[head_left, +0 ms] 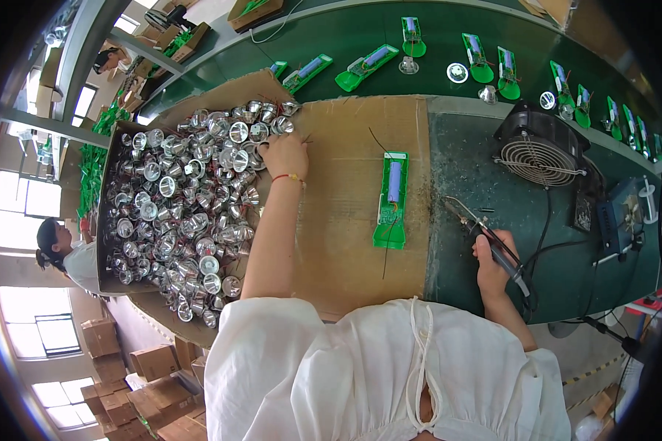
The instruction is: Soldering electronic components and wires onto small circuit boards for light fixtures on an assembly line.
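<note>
My left hand reaches to the far right corner of a cardboard box heaped with silver lamp reflectors. Its fingers close around a lamp reflector at the edge of the heap; thin wires stick out beside the hand, and the fingertips are partly hidden. My right hand grips a soldering iron by its handle, the tip pointing up and left. Between the hands, on a brown cardboard sheet, lies a green flashlight housing with a purple battery and loose black wires.
A black fan stands at the right, near a blue soldering station and a black cable. Several green housings line the far green bench, some with reflectors. Another person sits at the left. Cartons are stacked below.
</note>
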Action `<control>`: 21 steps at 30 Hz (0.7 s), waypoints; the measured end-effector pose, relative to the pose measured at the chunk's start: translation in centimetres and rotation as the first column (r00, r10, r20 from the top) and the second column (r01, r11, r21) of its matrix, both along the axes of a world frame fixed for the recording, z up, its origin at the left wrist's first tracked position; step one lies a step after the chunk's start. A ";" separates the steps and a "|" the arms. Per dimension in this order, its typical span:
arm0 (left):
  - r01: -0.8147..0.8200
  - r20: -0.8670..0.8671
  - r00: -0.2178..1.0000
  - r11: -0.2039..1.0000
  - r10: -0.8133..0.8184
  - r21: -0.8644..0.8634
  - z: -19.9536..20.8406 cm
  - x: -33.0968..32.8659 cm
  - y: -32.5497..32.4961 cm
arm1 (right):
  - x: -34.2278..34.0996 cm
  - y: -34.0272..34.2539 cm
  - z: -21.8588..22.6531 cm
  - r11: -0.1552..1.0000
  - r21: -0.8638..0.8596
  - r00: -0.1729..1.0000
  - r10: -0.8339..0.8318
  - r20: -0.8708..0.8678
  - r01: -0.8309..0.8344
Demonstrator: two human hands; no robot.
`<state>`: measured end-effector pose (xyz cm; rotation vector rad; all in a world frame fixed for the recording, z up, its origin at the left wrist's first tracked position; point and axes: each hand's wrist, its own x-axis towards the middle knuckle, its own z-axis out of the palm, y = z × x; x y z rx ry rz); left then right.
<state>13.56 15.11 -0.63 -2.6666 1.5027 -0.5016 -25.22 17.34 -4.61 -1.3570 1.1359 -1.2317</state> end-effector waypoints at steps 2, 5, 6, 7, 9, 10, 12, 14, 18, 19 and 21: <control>0.060 -0.277 0.957 0.991 -0.090 -0.117 -0.3 -0.7 0.5 | -0.1 0.1 0.0 1.000 -0.016 1.000 -0.012 -0.015 0.012; 0.025 -0.628 0.737 0.939 -0.249 -0.343 1.0 -5.2 3.2 | -0.3 0.2 0.1 1.000 -0.004 0.999 -0.023 -0.023 0.023; -0.033 -0.755 0.600 0.935 -0.264 -0.353 1.2 -6.8 4.3 | -0.4 0.2 0.1 1.000 0.003 0.999 -0.029 -0.032 0.029; -0.103 -0.851 0.450 0.931 -0.270 -0.350 1.7 -8.4 5.7 | -0.3 0.1 0.3 1.000 -0.027 1.000 -0.001 -0.026 0.000; -0.224 -0.970 0.175 0.952 -0.171 -0.208 2.1 -10.9 8.0 | -0.3 0.3 0.6 0.998 -0.049 0.999 0.030 -0.033 -0.032; -0.223 -0.973 0.157 0.954 -0.168 -0.200 2.0 -12.0 8.9 | -0.2 0.4 0.8 0.992 -0.101 0.996 0.073 -0.046 -0.077; -0.201 -0.972 0.166 0.959 -0.166 -0.198 1.7 -13.3 10.1 | 0.5 0.9 1.9 0.973 -0.151 0.984 0.167 -0.068 -0.175; -0.157 -0.966 0.206 0.969 -0.157 -0.191 1.6 -14.1 10.2 | 1.5 1.5 4.0 0.955 -0.099 0.958 0.271 -0.095 -0.280; 0.003 -0.872 0.401 0.952 -0.280 -0.305 0.5 -14.3 10.1 | 2.3 1.8 3.9 0.918 -0.138 0.926 0.356 -0.128 -0.372; 0.005 -0.880 0.375 0.950 -0.291 -0.312 0.6 -14.5 10.0 | 2.5 1.7 3.8 0.925 -0.151 0.934 0.328 -0.144 -0.348; 0.005 -0.889 0.347 0.948 -0.299 -0.317 0.6 -14.7 9.9 | 2.7 1.7 4.0 0.936 -0.142 0.942 0.302 -0.149 -0.323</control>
